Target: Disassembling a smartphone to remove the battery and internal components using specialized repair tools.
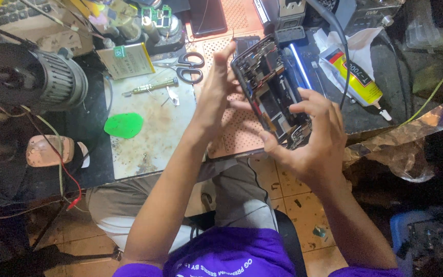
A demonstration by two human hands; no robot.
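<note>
Phone: an opened phone [272, 87] with its back cover off is being held tilted above the perforated orange mat [242, 134], its dark inner boards and metal shields facing the camera.
Right hand: the right hand [311, 138] is gripping the near end and right edge of the phone, with the thumb pressing the lower corner and the fingers curling over the side.
Left hand: the left hand [216, 90] is bracing the left edge of the phone, fingers stretched upward along it and the palm lying against the side.
Far of the phone: black-handled scissors [188, 66] are lying on the bench, just left of the mat's far corner.
Left: a green pick [124, 125] is resting on the stained grey work plate [149, 143], with a screwdriver [150, 87] lying farther back.
Right: a yellow glue tube [357, 77] is lying on white wrapping, with a black cable crossing over it.
Far left: a grey ribbed motor housing [52, 82] is sitting at the bench edge.
</note>
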